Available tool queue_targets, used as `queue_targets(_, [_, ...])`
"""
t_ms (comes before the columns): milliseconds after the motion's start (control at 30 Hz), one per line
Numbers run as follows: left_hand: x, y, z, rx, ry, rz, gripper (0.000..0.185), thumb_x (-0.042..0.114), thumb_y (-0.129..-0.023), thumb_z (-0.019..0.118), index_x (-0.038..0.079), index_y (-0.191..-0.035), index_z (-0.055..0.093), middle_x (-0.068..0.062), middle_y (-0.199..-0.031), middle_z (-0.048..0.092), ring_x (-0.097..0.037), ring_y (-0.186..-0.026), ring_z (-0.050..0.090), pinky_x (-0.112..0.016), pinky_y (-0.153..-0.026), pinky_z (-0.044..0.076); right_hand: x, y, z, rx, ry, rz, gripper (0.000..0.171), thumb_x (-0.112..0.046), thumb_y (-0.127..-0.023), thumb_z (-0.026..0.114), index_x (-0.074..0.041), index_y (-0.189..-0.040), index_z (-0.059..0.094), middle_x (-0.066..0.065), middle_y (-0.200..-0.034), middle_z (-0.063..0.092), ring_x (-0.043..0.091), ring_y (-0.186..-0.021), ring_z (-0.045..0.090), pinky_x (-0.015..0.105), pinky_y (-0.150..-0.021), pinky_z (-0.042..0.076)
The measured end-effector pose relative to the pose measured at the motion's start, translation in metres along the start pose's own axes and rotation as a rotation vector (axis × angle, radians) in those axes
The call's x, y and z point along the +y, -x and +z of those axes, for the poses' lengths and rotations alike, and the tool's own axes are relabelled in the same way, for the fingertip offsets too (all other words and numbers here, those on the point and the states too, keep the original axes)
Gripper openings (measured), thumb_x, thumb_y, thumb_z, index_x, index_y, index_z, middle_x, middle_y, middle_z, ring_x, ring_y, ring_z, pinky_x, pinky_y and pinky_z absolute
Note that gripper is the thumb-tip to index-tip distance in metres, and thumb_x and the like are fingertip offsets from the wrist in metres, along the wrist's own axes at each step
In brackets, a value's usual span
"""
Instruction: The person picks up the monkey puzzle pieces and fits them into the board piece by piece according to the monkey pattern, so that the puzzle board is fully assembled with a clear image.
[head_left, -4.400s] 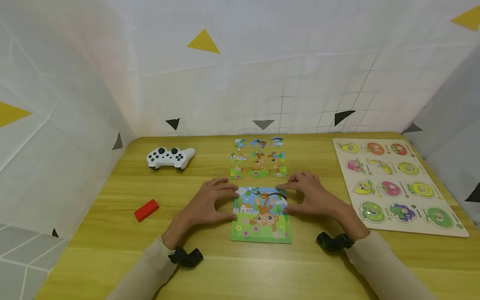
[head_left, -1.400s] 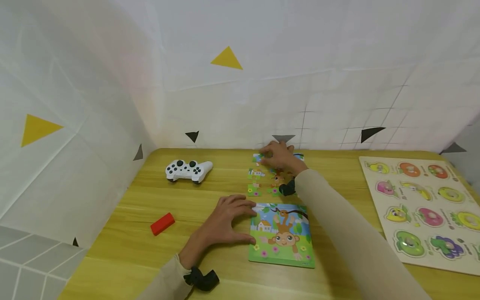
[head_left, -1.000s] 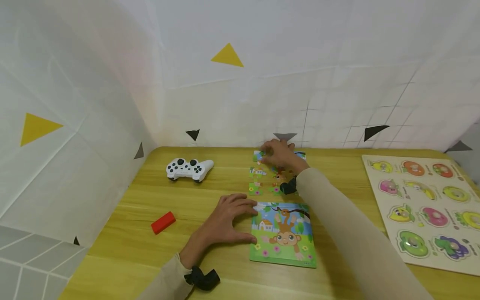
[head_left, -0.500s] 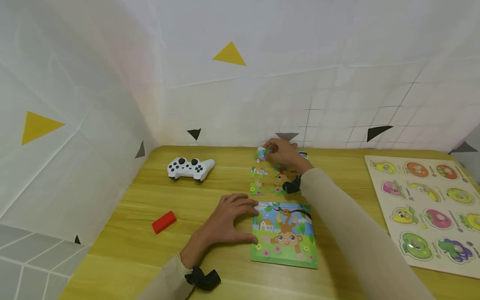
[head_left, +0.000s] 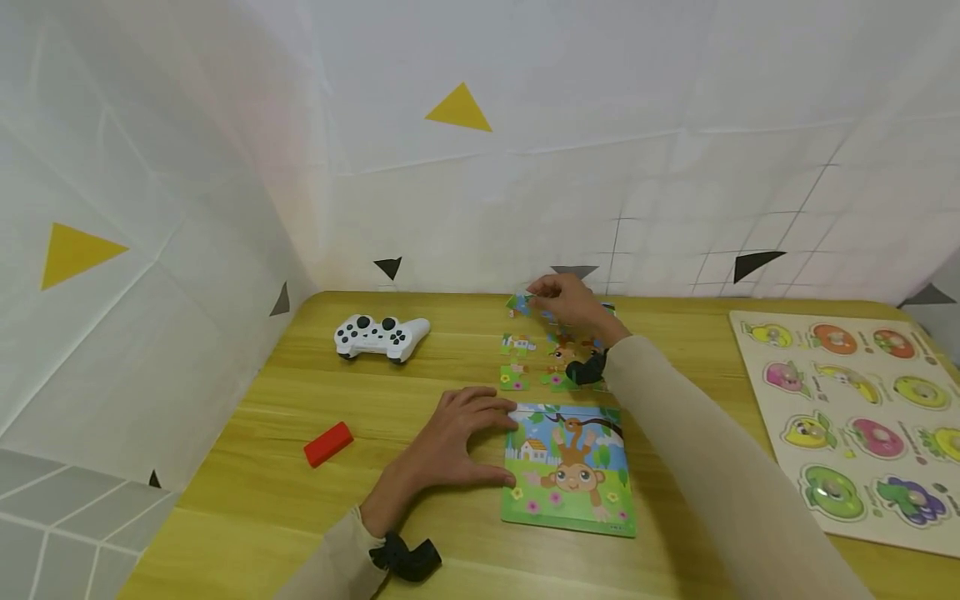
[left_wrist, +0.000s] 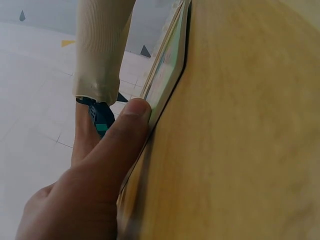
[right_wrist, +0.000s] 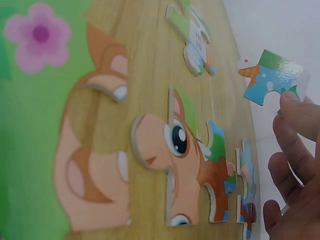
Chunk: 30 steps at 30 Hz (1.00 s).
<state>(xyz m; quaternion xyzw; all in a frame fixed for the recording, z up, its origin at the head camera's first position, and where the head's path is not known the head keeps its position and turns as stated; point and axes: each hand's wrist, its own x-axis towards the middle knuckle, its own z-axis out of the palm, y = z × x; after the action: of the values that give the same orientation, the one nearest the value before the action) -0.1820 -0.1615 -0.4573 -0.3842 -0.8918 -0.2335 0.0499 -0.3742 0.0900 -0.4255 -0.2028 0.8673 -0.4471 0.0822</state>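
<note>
A monkey picture puzzle board (head_left: 570, 475) lies flat on the yellow wooden table (head_left: 420, 533). My left hand (head_left: 497, 442) rests spread on the table at the board's left edge. In the left wrist view its thumb (left_wrist: 129, 129) presses against the board's rim (left_wrist: 167, 75). Far out over the loose puzzle pieces (head_left: 517, 342), my right hand (head_left: 536, 297) pinches one blue and green puzzle piece (head_left: 519, 304) just above the table. The right wrist view shows that piece (right_wrist: 272, 77) held at my fingertips (right_wrist: 296, 114), with other monkey pieces (right_wrist: 185, 145) lying flat below.
A white game controller (head_left: 381, 336) sits at the back left, and a red block (head_left: 327, 443) lies left of my left hand. A large fruit peg puzzle board (head_left: 855, 417) fills the right side. White sheeted walls close in the table at back and left.
My right hand left the board, reached to the far left piece of the back row, pinched it and raised it slightly. The left hand stays at the board's edge.
</note>
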Motion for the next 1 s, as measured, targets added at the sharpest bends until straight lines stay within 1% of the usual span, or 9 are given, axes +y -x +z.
queue_targets(100, [0.001, 0.000, 0.002, 0.000, 0.005, 0.004, 0.066, 0.075, -0.071, 0.066, 0.036, -0.124, 0.061, 0.015, -0.143, 0.049, -0.016, -0.138, 0.037, -0.041, -0.105, 0.028, 0.000, 0.004, -0.002, 0.011, -0.042, -0.023, 0.026, -0.025, -0.098, 0.057, -0.011, -0.118, 0.065, 0.011, -0.114, 0.061, 0.025, -0.099, 0.056, 0.039, -0.087, 0.046])
queue_targets(300, [0.001, 0.000, 0.003, 0.011, -0.003, 0.012, 0.065, 0.075, -0.071, 0.065, 0.036, -0.123, 0.061, 0.015, -0.142, 0.050, -0.017, -0.138, 0.038, -0.042, -0.105, 0.028, -0.007, 0.015, -0.012, 0.061, -0.075, -0.054, 0.025, -0.028, -0.096, 0.060, -0.014, -0.115, 0.068, 0.009, -0.114, 0.066, 0.027, -0.104, 0.061, 0.042, -0.088, 0.049])
queue_targets(333, [0.001, 0.000, 0.002, 0.015, -0.003, 0.016, 0.065, 0.075, -0.071, 0.065, 0.036, -0.123, 0.061, 0.014, -0.142, 0.050, -0.017, -0.138, 0.038, -0.043, -0.105, 0.028, -0.009, 0.018, -0.014, 0.067, -0.079, -0.057, 0.025, -0.028, -0.096, 0.060, -0.014, -0.115, 0.068, 0.009, -0.114, 0.067, 0.029, -0.104, 0.061, 0.043, -0.085, 0.050])
queue_targets(467, [0.001, 0.000, 0.001, 0.028, -0.006, 0.027, 0.064, 0.072, -0.071, 0.068, 0.034, -0.122, 0.062, 0.013, -0.141, 0.052, -0.020, -0.137, 0.040, -0.045, -0.105, 0.029, -0.017, 0.029, -0.023, 0.080, -0.109, -0.088, 0.030, -0.027, -0.095, 0.062, -0.012, -0.120, 0.067, 0.010, -0.122, 0.067, 0.037, -0.091, 0.064, 0.050, -0.070, 0.052])
queue_targets(567, [-0.002, 0.001, 0.000, 0.038, -0.011, 0.025, 0.064, 0.072, -0.071, 0.068, 0.033, -0.122, 0.062, 0.013, -0.141, 0.052, -0.019, -0.137, 0.040, -0.046, -0.105, 0.029, -0.020, 0.036, -0.028, 0.088, -0.121, -0.138, 0.033, -0.025, -0.095, 0.062, -0.008, -0.123, 0.065, 0.013, -0.118, 0.068, 0.031, -0.085, 0.066, 0.051, -0.072, 0.053])
queue_targets(700, [-0.005, 0.001, -0.001, 0.036, -0.005, 0.013, 0.065, 0.072, -0.071, 0.067, 0.034, -0.123, 0.062, 0.013, -0.142, 0.051, -0.018, -0.137, 0.039, -0.045, -0.105, 0.028, -0.027, 0.049, -0.035, 0.108, -0.127, -0.160, 0.031, -0.025, -0.094, 0.063, -0.011, -0.122, 0.065, 0.015, -0.103, 0.071, 0.015, -0.083, 0.066, 0.038, -0.078, 0.053])
queue_targets(800, [-0.006, 0.001, -0.001, 0.035, -0.009, 0.015, 0.065, 0.073, -0.071, 0.067, 0.034, -0.123, 0.061, 0.012, -0.142, 0.051, -0.019, -0.137, 0.039, -0.046, -0.104, 0.029, -0.040, 0.065, -0.038, 0.104, -0.154, -0.163, 0.027, -0.021, -0.095, 0.062, -0.010, -0.120, 0.065, 0.019, -0.099, 0.070, 0.014, -0.078, 0.066, 0.032, -0.074, 0.052])
queue_targets(900, [-0.008, 0.000, -0.001, 0.041, -0.013, 0.025, 0.065, 0.073, -0.071, 0.068, 0.034, -0.123, 0.062, 0.011, -0.142, 0.051, -0.021, -0.137, 0.040, -0.047, -0.103, 0.029, -0.052, 0.083, -0.041, 0.095, -0.172, -0.159, 0.028, -0.016, -0.095, 0.062, -0.005, -0.120, 0.064, 0.024, -0.100, 0.069, 0.012, -0.080, 0.066, 0.030, -0.075, 0.052])
queue_targets(1000, [-0.007, 0.000, -0.001, 0.039, -0.011, 0.027, 0.065, 0.073, -0.071, 0.067, 0.034, -0.123, 0.061, 0.010, -0.143, 0.051, -0.022, -0.137, 0.039, -0.048, -0.103, 0.029, -0.055, 0.098, -0.042, 0.094, -0.158, -0.129, 0.028, -0.018, -0.095, 0.062, -0.006, -0.120, 0.065, 0.023, -0.100, 0.069, 0.010, -0.081, 0.066, 0.030, -0.071, 0.051])
